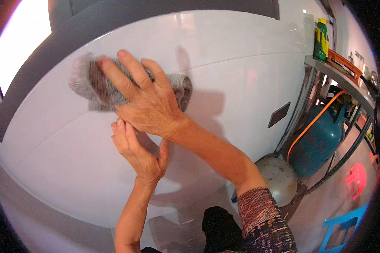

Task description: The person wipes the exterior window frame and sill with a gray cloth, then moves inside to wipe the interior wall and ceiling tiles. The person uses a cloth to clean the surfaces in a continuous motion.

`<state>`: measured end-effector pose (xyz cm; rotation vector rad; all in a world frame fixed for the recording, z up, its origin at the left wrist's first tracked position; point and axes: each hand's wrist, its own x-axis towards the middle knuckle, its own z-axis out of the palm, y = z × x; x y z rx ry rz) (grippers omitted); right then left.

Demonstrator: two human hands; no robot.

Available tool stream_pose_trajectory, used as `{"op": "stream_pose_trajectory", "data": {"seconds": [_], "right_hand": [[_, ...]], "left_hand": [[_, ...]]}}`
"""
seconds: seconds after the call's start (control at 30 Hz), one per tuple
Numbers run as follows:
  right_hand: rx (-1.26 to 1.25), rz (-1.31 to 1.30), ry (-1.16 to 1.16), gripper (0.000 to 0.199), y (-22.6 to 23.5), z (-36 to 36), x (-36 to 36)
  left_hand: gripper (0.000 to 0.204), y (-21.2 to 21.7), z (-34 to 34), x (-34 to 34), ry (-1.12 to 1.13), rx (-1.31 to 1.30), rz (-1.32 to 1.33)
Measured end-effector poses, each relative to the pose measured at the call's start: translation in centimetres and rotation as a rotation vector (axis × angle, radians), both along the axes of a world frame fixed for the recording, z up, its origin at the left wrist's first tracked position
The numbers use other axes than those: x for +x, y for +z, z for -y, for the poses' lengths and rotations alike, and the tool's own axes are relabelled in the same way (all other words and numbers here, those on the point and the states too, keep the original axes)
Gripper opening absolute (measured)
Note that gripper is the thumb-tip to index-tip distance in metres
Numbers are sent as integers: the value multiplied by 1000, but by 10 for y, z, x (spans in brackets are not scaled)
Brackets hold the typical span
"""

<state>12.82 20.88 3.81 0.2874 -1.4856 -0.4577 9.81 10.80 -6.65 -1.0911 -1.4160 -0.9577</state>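
Note:
A bunched grey cloth (114, 82) lies against the white tiled wall (249, 80). My right hand (152, 99) holds it there from above, palm on the cloth and fingers spread; the cloth's left end is smeared by motion. Just below, my left hand (141, 154) is open and holds nothing. Its fingers point up and its thumb stands apart, close under my right wrist; whether its fingertips touch the wall or the other hand I cannot tell.
A dark border (156, 12) edges the tiles above, beside a bright opening at upper left. On the right, a shelf (346, 74) carries a green bottle (321, 40). Beneath stand a blue-green gas cylinder (321, 143) with an orange hose, a rounded grey vessel (278, 175), a pink stool (357, 179) and blue furniture (346, 219).

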Motion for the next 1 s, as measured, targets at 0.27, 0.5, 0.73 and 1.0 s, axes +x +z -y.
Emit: {"op": "stream_pose_trajectory", "data": {"seconds": [0.27, 0.5, 0.73, 1.0], "right_hand": [[-397, -240, -196, 49, 15, -132, 59], [-714, -365, -264, 55, 0, -265, 129], [-1069, -372, -317, 58, -21, -375, 184], [-1795, -545, -224, 66, -130, -455, 227]], "left_hand": [[71, -2, -25, 5, 294, -162, -92], [63, -5, -37, 8, 419, -124, -137], [63, 0, -36, 14, 513, -146, -206], [65, 0, -37, 13, 530, -175, -236]]}}
